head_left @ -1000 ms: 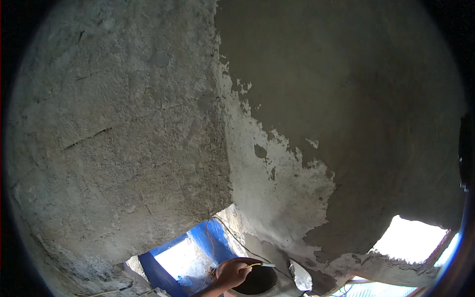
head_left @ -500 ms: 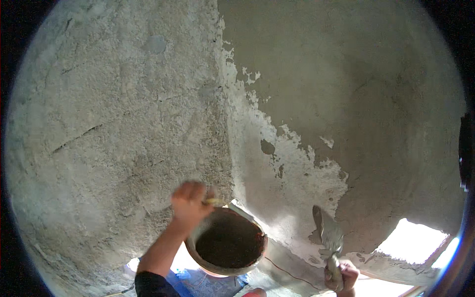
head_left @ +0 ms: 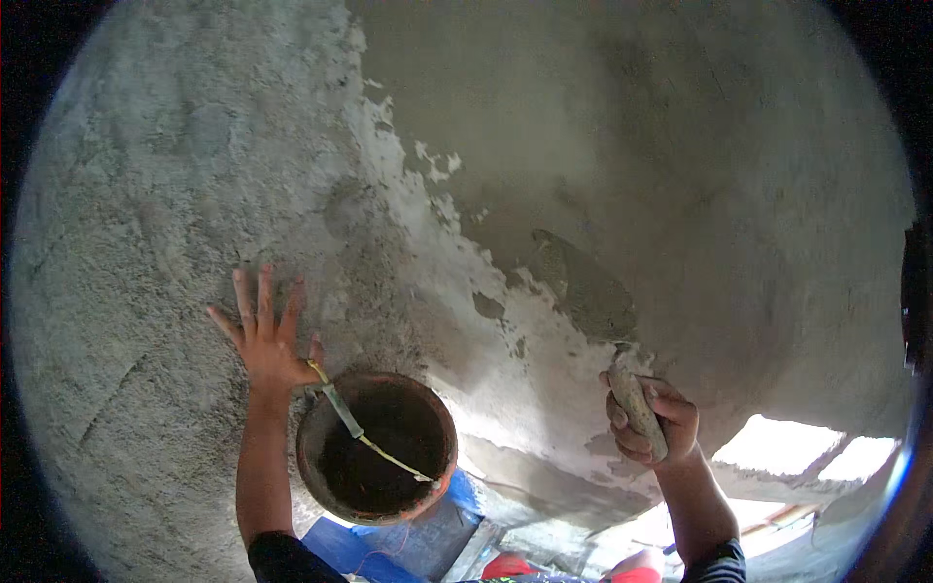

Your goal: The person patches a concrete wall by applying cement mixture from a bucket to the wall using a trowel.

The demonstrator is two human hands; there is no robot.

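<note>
My left hand (head_left: 269,342) lies open against the rough grey wall (head_left: 175,233), fingers spread. A rope handle with a pale sleeve (head_left: 342,412) runs from beside its thumb across the mouth of a round bucket (head_left: 448,428). The bucket's inside is dark; whether any mortar is in it I cannot tell. My right hand (head_left: 671,420) is closed round the thick, mortar-stained grip of a trowel (head_left: 637,413). The trowel's grey blade lies against the wall, at the border between smooth grey plaster (head_left: 700,194) and a paler uncoated strip (head_left: 437,262).
Below the bucket is a blue sheet (head_left: 335,546) beside a grey board-like surface (head_left: 442,539). Bright openings (head_left: 777,442) show low on the right. A dark object (head_left: 914,296) stands at the far right rim. Something red (head_left: 505,564) shows at the lower edge.
My left hand has moved left and up and now lies spread on the wall. The bucket has shifted left and up. My right hand has raised the trowel, its blade now higher on the wall.
</note>
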